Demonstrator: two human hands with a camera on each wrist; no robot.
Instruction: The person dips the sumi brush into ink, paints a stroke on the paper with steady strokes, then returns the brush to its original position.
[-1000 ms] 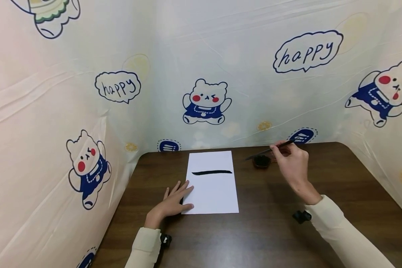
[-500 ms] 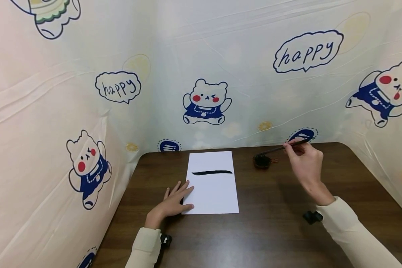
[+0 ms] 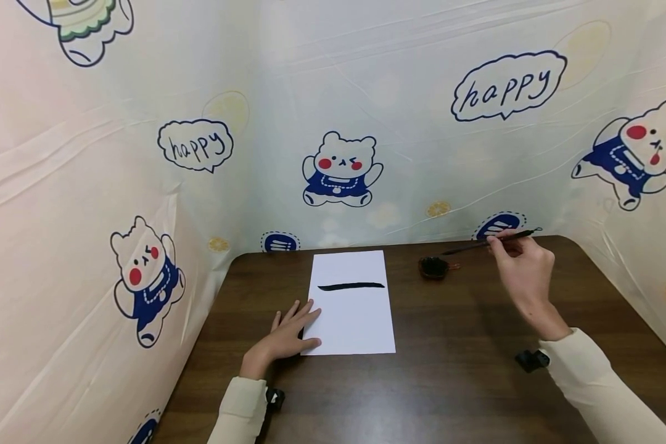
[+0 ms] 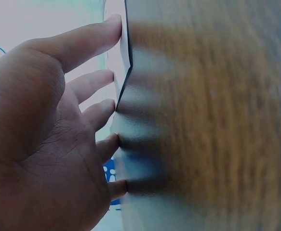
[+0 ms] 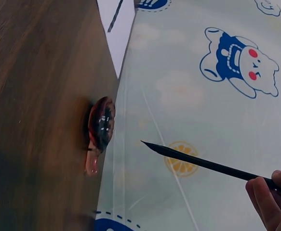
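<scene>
A white sheet of paper (image 3: 349,324) lies on the table, with one thick black ink stroke (image 3: 351,286) across its upper half. My left hand (image 3: 284,336) rests spread at the sheet's left edge, thumb and some fingertips on the paper. In the left wrist view its fingers (image 4: 89,41) are straight and hold nothing. My right hand (image 3: 524,268) pinches a dark writing brush (image 5: 203,163) by its shaft. The brush points left, its tip raised near a small reddish-brown ink dish (image 5: 101,125). Black ink fills the dish (image 3: 434,267), which has a short handle on its right.
The dark wooden table (image 3: 399,401) has rounded back corners. A pale cloth (image 3: 411,123) printed with bears and "happy" bubbles hangs behind it and at both sides. Black wrist cameras sit at both cream sleeves (image 3: 579,364).
My right hand has moved right with the brush, whose tip passed from left of the ink dish to over its right side. My left hand and the paper have stayed put.
</scene>
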